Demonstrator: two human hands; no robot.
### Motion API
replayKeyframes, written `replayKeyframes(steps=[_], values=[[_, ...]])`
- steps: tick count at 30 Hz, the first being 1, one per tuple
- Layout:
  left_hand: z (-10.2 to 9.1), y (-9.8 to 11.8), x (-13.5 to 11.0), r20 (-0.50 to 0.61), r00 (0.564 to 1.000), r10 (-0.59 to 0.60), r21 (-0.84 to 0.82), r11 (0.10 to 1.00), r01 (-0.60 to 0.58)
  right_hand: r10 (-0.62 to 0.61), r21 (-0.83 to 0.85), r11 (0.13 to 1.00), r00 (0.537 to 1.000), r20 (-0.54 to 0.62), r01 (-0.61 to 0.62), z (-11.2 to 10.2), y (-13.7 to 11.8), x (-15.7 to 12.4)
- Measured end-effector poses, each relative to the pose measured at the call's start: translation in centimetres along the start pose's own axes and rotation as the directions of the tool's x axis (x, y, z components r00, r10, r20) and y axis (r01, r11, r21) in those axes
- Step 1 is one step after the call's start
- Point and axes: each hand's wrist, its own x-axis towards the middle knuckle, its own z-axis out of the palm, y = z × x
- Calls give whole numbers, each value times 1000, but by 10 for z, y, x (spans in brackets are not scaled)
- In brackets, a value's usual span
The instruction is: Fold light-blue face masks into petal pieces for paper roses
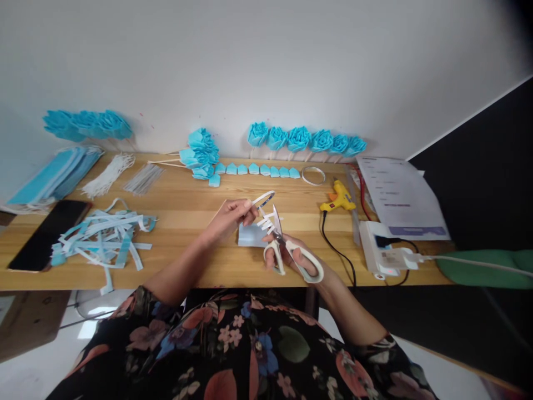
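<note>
My left hand (233, 215) pinches a thin white strip (263, 198) that curls up over a light blue piece of mask fabric (251, 235) near the table's front edge. My right hand (291, 258) is closed round the handles of white scissors (278, 233), blades pointing up and slightly apart at the strip. Short white cut pieces hang beside the blades. The two hands are close together above the wooden table (187, 205).
A heap of blue and white cut strips (104, 236) and a black phone (48, 233) lie left. Blue masks (58, 175), paper roses (303, 139), small folded petals (258, 169), a tape ring (313, 175), a yellow glue gun (339, 198), a power strip (381, 253) and papers (397, 194) surround.
</note>
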Motion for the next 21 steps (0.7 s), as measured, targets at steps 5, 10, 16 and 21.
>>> replayKeyframes(steps=[5,10,16,21], values=[[-2,-2,-1,54,998,12,28,1000,-13,35,58,998,999,24,-37,-1,2,1],[-5,-6,-3,96,995,-33,35,999,30,46,61,997,998,47,-49,0,-1,5],[-10,-12,-5,167,986,-11,33,999,6,25,54,998,999,33,-27,-2,-1,7],[-12,-17,-5,177,984,-19,64,998,7,6,52,999,999,40,-8,-1,-3,8]])
